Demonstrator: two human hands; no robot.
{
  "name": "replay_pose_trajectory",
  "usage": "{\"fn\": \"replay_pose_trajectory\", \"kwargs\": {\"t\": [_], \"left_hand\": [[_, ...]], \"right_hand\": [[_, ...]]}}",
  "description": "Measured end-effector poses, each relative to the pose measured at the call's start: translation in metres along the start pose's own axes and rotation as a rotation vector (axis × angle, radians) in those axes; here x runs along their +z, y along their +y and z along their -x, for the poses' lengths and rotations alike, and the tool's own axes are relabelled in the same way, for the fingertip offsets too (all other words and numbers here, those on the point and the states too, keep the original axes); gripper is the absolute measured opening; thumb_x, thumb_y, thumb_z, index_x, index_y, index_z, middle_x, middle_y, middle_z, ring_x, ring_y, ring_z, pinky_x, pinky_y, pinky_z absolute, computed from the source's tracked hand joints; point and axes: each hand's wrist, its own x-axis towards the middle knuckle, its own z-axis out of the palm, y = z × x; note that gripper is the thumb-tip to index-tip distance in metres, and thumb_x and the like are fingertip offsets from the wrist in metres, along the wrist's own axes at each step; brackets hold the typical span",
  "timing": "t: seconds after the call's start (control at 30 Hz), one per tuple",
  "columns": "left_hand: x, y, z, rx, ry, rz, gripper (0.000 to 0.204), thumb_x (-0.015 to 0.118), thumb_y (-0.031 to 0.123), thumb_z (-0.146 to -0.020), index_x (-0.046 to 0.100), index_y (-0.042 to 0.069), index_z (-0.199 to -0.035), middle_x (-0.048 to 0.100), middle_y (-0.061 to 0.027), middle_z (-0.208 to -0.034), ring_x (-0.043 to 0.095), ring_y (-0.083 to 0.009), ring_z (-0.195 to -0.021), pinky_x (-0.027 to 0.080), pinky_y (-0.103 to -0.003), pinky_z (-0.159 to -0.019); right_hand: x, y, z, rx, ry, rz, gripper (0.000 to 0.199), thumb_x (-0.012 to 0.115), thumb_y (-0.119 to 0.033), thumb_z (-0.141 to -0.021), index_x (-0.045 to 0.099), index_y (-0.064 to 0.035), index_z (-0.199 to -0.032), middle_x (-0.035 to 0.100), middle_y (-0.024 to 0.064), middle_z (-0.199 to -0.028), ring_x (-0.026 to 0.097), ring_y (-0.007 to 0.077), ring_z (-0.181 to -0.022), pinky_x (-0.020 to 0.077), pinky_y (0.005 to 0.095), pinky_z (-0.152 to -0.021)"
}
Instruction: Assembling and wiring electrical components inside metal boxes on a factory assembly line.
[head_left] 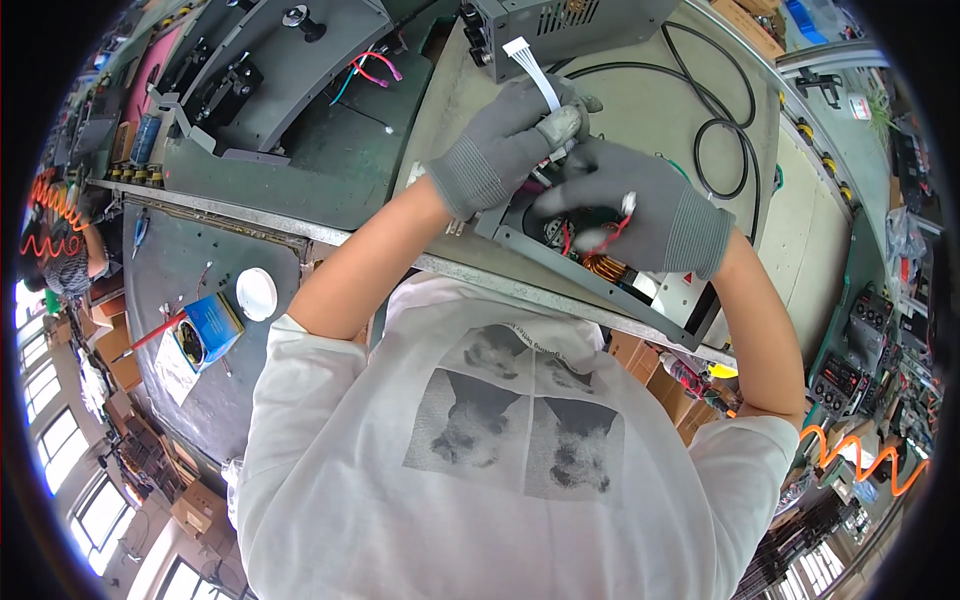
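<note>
Grey-gloved left hand [510,135] grip pinching white ribbon cable [533,72]; right hand [630,205] grip pinching red wires [612,235] (white connector at tip) over open metal chassis [590,285] on tabletop [640,110].

Grey gloves [560,170], white ribbon cable [535,72], red wires [590,240], copper coil [604,267].

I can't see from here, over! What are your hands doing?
Left hand pinching white flat cable. Right hand gripping red wires over open metal chassis. Black cord looped beside it.
</note>
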Motion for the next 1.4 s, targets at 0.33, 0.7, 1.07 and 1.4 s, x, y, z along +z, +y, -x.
{"fn": "replay_pose_trajectory", "kwargs": {"t": [0.33,0.7,1.07,1.4], "left_hand": [[-0.007,0.004,-0.004,-0.055,-0.011,-0.068,0.031,0.050,0.029,-0.097,0.059,0.001,-0.107,0.056,-0.0106,-0.113,0.052,-0.0206,-0.114,0.040,-0.036,-0.098],[-0.015,0.010,-0.002,0.161,-0.109,-0.318,0.039,0.054,0.043,-0.095,0.061,0.005,-0.090,0.060,-0.0132,-0.111,0.049,-0.0261,-0.114,0.035,-0.042,-0.101],[-0.007,-0.006,-0.004,0.115,0.002,-0.020,0.051,0.044,0.049,-0.102,0.056,0.001,-0.089,0.061,-0.0116,-0.095,0.054,-0.0222,-0.098,0.043,-0.037,-0.091],[-0.002,-0.003,-0.001,0.101,0.063,-0.044,0.048,0.040,0.043,-0.105,0.056,0.002,-0.087,0.061,-0.0150,-0.105,0.056,-0.0200,-0.098,0.043,-0.035,-0.091]], "right_hand": [[0.017,0.007,0.011,0.063,0.248,-0.438,0.013,0.060,-0.015,-0.095,0.061,-0.0034,-0.100,0.066,0.0118,-0.090,0.064,0.0247,-0.082,0.0506,0.0331,-0.077],[0.014,-0.004,0.009,0.314,0.385,-0.525,0.017,0.064,-0.013,-0.091,0.065,-0.0020,-0.104,0.070,0.0132,-0.081,0.067,0.0210,-0.070,0.0529,0.0325,-0.069],[0.025,-0.010,-0.003,0.384,0.073,0.486,0.016,0.063,-0.022,-0.081,0.070,-0.0078,-0.082,0.065,0.0153,-0.067,0.067,0.0335,-0.067,0.0540,0.0440,-0.066],[0.048,0.007,-0.015,0.328,0.054,0.499,0.027,0.060,-0.034,-0.090,0.069,-0.0104,-0.082,0.063,0.0145,-0.069,0.065,0.0317,-0.066,0.0521,0.0446,-0.060]]}}
